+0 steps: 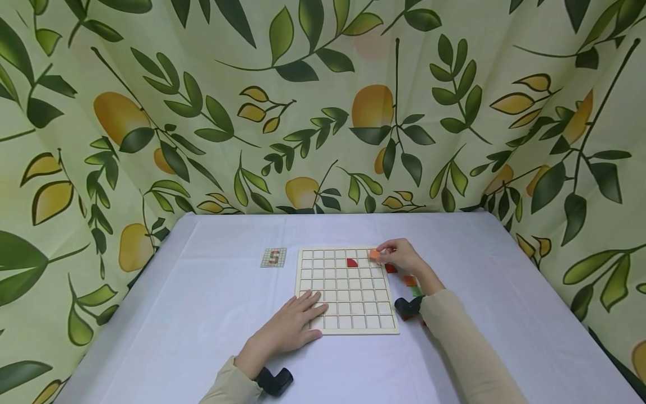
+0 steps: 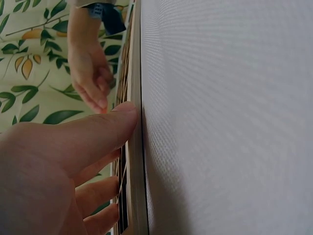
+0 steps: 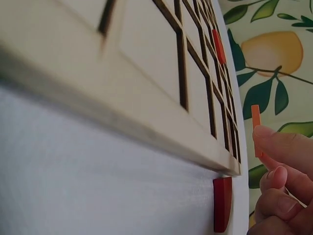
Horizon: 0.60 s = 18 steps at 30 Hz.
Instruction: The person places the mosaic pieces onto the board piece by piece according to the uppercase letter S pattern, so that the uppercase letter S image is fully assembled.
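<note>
A pale wooden grid board (image 1: 350, 331) lies on the white table. One red piece with a rounded side (image 1: 351, 262) sits in a cell of its upper part. My right hand (image 1: 402, 256) pinches an orange square tile (image 1: 374, 255) between thumb and finger, over the board's far right corner. In the right wrist view that tile (image 3: 257, 131) is held edge-on, above the board's surface. My left hand (image 1: 295, 322) rests with spread fingers on the board's near left corner, its thumb (image 2: 110, 125) along the front edge.
Left of the board lies a small pattern card (image 1: 273, 257) with a coloured figure on a grid. Several loose pieces, among them a red one (image 1: 391, 269), an orange one (image 1: 409, 280) and a green one (image 1: 416, 291), lie along the board's right side, partly under my right arm.
</note>
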Available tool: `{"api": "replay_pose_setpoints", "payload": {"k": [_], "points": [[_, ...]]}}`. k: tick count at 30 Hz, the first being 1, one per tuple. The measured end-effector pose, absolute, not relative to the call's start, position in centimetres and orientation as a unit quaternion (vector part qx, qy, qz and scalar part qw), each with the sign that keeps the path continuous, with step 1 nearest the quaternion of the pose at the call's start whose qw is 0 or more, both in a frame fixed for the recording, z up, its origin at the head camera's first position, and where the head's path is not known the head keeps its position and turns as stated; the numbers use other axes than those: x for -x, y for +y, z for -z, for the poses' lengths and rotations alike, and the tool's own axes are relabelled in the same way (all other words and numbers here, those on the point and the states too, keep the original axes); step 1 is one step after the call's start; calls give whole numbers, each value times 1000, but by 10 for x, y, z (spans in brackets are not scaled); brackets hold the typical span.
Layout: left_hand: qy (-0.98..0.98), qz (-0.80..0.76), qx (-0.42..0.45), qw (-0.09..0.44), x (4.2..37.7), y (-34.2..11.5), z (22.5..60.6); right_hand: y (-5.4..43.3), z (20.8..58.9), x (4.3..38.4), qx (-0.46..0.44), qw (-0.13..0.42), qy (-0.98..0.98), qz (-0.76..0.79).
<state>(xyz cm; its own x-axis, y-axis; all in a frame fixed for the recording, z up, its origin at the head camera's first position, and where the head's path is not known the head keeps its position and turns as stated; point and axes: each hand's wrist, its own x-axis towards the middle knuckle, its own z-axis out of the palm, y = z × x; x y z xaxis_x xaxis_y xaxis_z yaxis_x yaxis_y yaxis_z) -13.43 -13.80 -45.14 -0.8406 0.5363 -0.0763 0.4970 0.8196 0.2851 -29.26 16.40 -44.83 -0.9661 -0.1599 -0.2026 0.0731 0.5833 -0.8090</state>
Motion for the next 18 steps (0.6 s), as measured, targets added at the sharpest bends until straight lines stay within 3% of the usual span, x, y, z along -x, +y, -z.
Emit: {"api": "replay_pose_setpoints", "payload": {"k": [18], "points": [[950,-134,-269,84,134,-137,451,150,447,288,77,117,871,471]]}}
